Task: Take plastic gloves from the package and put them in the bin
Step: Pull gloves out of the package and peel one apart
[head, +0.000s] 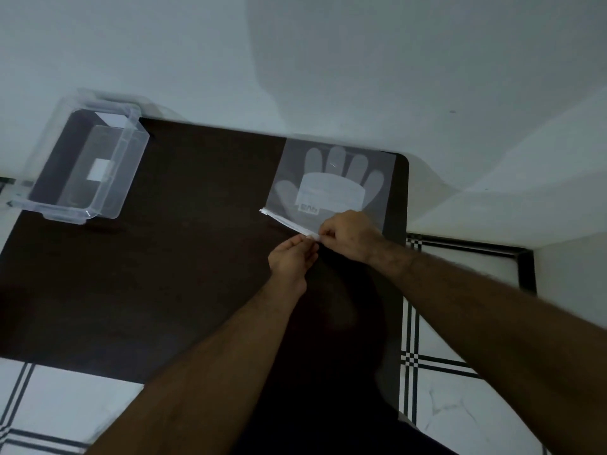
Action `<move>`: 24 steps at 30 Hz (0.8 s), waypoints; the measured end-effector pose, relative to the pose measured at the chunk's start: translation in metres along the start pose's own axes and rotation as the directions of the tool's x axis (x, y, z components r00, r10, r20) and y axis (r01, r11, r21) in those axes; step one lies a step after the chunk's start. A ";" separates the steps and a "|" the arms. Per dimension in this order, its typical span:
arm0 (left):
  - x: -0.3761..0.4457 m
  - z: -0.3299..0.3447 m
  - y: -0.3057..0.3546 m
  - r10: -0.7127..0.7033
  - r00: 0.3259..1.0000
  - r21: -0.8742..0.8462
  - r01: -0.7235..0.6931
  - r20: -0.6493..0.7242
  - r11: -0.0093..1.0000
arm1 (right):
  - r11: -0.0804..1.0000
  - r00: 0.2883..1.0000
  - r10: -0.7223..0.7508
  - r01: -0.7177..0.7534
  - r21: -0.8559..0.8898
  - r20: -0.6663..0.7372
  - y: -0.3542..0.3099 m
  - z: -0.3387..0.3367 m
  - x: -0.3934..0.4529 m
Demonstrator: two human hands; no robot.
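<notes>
Both hands pinching the near strip of the glove package at the surface's far right corner.

Package [331, 185], translucent with a glove outline and white label, lies flat by the far right corner of the dark surface [184, 257], its far edge against the wall [328, 60]. White closure strip [285, 222] runs along its near edge, lifted slightly. Left hand [292, 257] and right hand [345, 234] meet at the strip's right end, fingers closed narrow on it, fingertips touching. Gloves are inside the package, only the printed shape shows. Clear plastic bin [88, 165] sits at the far left corner, overhanging the edge, well apart from the package; inside just a white label visible. Bare dark surface between bin and package, nothing blocking. Tiled floor [437, 405] with black lines to the right and near left.
</notes>
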State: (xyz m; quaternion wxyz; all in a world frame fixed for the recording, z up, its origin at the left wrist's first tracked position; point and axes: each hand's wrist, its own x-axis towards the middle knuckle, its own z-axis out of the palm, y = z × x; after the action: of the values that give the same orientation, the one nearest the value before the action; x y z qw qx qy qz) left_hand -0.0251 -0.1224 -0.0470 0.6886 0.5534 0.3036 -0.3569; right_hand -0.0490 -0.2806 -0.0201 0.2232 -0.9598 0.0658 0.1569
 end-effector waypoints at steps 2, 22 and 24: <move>-0.001 0.000 0.000 -0.006 1.000 -0.011 0.006 0.012 1.000 | 1.000 1.000 0.009 -0.010 0.010 0.011 -0.001 0.000 0.001; -0.001 0.001 0.006 -0.075 0.997 0.037 0.076 -0.007 0.996 | 0.998 0.991 0.065 -0.066 0.000 0.115 0.000 -0.001 0.009; -0.001 0.000 0.006 -0.047 0.996 0.123 0.057 -0.077 0.991 | 0.994 0.994 0.089 -0.085 -0.062 0.059 -0.003 -0.002 0.010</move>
State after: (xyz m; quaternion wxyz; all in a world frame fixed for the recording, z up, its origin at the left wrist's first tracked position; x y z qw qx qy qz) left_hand -0.0211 -0.1216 -0.0430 0.6314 0.6002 0.3202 -0.3723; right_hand -0.0388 -0.2796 -0.0210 0.1897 -0.9569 0.0961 0.1980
